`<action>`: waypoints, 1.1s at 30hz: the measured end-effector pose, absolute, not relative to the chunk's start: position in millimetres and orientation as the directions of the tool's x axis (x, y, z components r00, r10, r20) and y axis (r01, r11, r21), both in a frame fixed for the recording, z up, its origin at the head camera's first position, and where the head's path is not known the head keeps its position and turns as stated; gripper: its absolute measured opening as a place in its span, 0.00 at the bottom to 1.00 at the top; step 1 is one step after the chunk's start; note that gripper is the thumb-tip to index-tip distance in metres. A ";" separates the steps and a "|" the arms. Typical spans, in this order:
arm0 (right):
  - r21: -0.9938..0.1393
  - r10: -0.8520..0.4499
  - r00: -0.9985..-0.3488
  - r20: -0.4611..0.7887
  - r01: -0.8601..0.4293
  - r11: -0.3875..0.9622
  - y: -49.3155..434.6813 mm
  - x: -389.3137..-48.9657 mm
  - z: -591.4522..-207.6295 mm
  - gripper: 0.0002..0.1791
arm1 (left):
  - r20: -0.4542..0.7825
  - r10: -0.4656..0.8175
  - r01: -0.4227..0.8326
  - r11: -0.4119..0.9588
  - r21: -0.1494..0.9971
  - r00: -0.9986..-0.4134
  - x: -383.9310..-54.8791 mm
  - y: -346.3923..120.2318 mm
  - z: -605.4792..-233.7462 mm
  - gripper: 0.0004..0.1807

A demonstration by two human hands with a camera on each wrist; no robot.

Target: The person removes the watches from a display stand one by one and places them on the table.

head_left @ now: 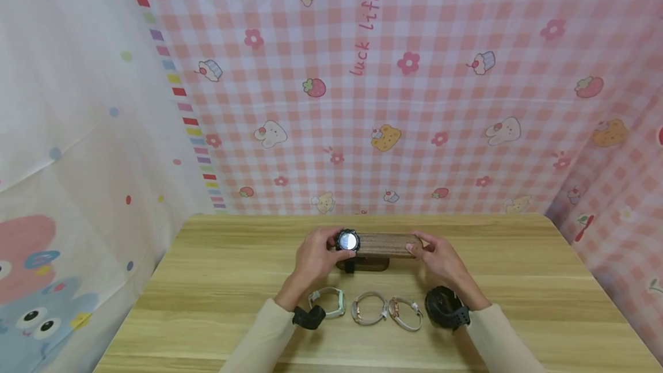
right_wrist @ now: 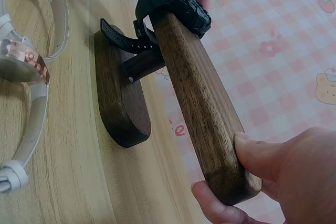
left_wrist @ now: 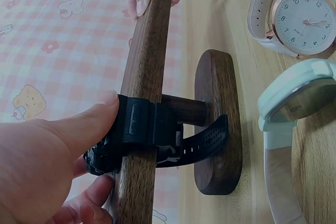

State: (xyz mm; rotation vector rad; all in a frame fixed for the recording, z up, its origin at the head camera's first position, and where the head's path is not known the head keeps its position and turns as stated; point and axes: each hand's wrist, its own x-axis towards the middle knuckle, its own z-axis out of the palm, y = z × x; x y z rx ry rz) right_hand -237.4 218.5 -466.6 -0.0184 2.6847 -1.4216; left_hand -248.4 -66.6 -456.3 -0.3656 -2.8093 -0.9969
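A dark wooden watch stand point(head_left: 385, 245) has a long bar on a short post above an oval base point(left_wrist: 220, 166). Around the bar's left part goes a black digital watch point(head_left: 348, 240), its loose strap end point(left_wrist: 205, 142) hanging toward the base. My left hand point(head_left: 313, 255) grips this watch, thumb on the near side and fingers behind the bar. At the bar's other end my right hand point(head_left: 437, 255) pinches the wood between thumb point(right_wrist: 262, 153) and fingers. Part of the left fingers is hidden behind the bar in the left wrist view.
In front of the stand lie a mint-green watch point(head_left: 340, 303) and two watches with pale straps, one in the middle point(head_left: 370, 321) and one to its right point(head_left: 414, 325). All rest on the wooden table point(head_left: 217, 281). A pink checked cloth point(head_left: 321, 114) hangs behind.
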 end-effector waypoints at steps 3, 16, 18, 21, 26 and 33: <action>-0.828 -0.062 -0.994 -0.087 0.038 0.560 219.1 -237.7 -466.8 0.30 | 0.205 0.183 0.272 0.743 0.612 -0.962 -248.6 -68.1 -456.1 0.34; -0.825 -0.065 -0.994 -0.084 0.033 0.564 218.5 -235.6 -465.5 0.31 | 0.214 0.183 0.281 0.695 0.662 -0.959 -249.0 -80.0 -457.0 0.33; -0.825 -0.064 -0.994 -0.085 0.034 0.564 218.4 -235.8 -465.7 0.31 | 0.221 0.184 0.286 0.688 0.667 -0.958 -249.6 -82.8 -457.8 0.32; -0.821 -0.061 -0.995 -0.085 0.035 0.570 218.3 -235.9 -466.1 0.32 | 0.230 0.184 0.292 0.683 0.669 -0.956 -250.5 -87.5 -459.1 0.32; -0.823 -0.060 -0.994 -0.087 0.038 0.566 218.1 -235.3 -466.0 0.32 | 0.222 0.165 0.274 0.694 0.666 -0.961 -251.0 -93.7 -459.2 0.31; -0.825 -0.062 -0.995 -0.084 0.035 0.564 218.1 -235.3 -466.1 0.32 | 0.228 0.164 0.277 0.695 0.664 -0.960 -250.1 -101.3 -459.9 0.31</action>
